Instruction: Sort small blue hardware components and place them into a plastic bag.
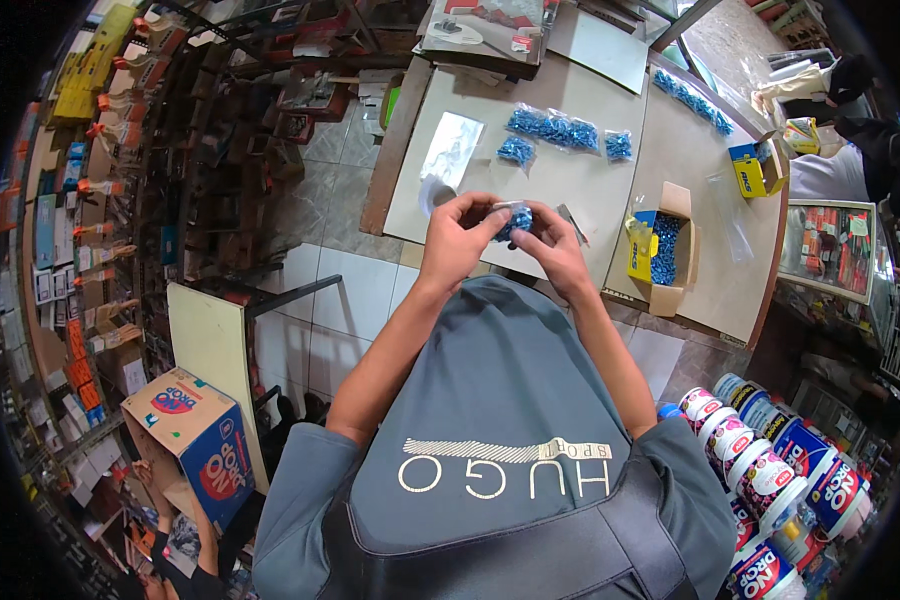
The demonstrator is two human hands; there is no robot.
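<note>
Near the front edge of the table (590, 92), I hold a small clear plastic bag of blue screws (513, 224) between both hands. My left hand (456, 238) pinches its left side, with the thumb across the front. The fingers of my right hand (555, 248) close on its right side. Parts of the bag are hidden behind my fingers. Farther back lie similar filled bags: a cluster of several (553, 128), one bag (515, 151) nearer to me, and another (618, 146) to the right. An opened yellow and blue carton (642, 247) on the right holds many loose blue screws (667, 250).
Shiny clear plastic (453, 142) lies left of the bags. A second yellow carton (757, 168) and a row of filled bags (692, 102) are at right. Paint buckets (770, 485) stand lower right. At lower left, a person's arms (206, 545) reach toward a large cardboard box (185, 405).
</note>
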